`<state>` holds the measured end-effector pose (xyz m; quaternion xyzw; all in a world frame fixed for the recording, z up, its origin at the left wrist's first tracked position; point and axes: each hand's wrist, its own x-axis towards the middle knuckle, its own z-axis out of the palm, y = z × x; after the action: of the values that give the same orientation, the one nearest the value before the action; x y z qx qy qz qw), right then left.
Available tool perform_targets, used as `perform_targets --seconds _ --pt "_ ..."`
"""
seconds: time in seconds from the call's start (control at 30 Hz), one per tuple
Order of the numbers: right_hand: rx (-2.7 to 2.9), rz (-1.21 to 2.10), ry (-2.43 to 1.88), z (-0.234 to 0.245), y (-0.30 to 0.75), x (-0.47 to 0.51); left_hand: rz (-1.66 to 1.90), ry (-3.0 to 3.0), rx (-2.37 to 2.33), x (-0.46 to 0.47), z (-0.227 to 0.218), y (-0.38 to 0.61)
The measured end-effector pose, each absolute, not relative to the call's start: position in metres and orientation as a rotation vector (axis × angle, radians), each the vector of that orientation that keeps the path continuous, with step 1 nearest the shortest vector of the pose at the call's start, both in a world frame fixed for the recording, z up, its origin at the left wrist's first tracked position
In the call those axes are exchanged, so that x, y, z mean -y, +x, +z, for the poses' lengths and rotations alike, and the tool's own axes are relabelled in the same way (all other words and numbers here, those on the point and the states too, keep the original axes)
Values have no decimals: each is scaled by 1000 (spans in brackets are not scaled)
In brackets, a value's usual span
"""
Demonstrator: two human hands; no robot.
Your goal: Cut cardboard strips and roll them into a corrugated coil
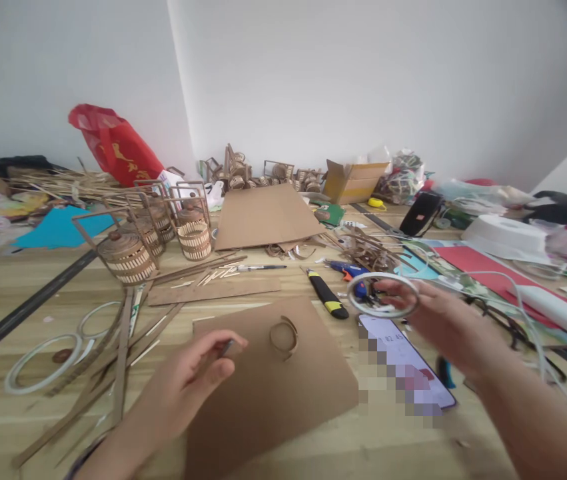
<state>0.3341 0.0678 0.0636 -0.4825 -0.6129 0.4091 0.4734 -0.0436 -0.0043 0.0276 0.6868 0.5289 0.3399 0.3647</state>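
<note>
My left hand [190, 380] rests on a brown cardboard sheet [283, 393], fingers pinched on a small thin object I cannot name. A curled cardboard strip ring [284, 336] lies on the sheet just right of that hand. My right hand [426, 313] is raised above the table and grips a white tape roll [382, 295] by its rim. Below it lies a phone [406, 370] with a lit screen.
A black and yellow utility knife [327, 293] and a blue glue gun [348, 272] lie behind the sheet. Small woven cardboard baskets [128, 253] stand at left. Tape rings [43, 360], cardboard strips, a large cardboard piece [263, 217], a cardboard box [353, 181] and white cables [528, 313] crowd the wooden table.
</note>
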Motion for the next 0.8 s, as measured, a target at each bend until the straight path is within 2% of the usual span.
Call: perform_targets --seconds 0.17,0.37,0.53,0.7,0.8 --pt "1531 1274 -813 32 241 -72 1013 1697 -984 -5 39 -16" --pt "1635 1284 -767 3 192 -66 1079 1464 -662 -11 22 -13" --pt "1667 989 -924 -9 201 -61 955 1791 -839 -5 19 -16" --pt "1919 420 -936 -4 204 -48 808 2171 -1043 -3 15 -9" --pt "2032 302 -878 -4 201 -44 742 2300 -1074 -1 13 -3"
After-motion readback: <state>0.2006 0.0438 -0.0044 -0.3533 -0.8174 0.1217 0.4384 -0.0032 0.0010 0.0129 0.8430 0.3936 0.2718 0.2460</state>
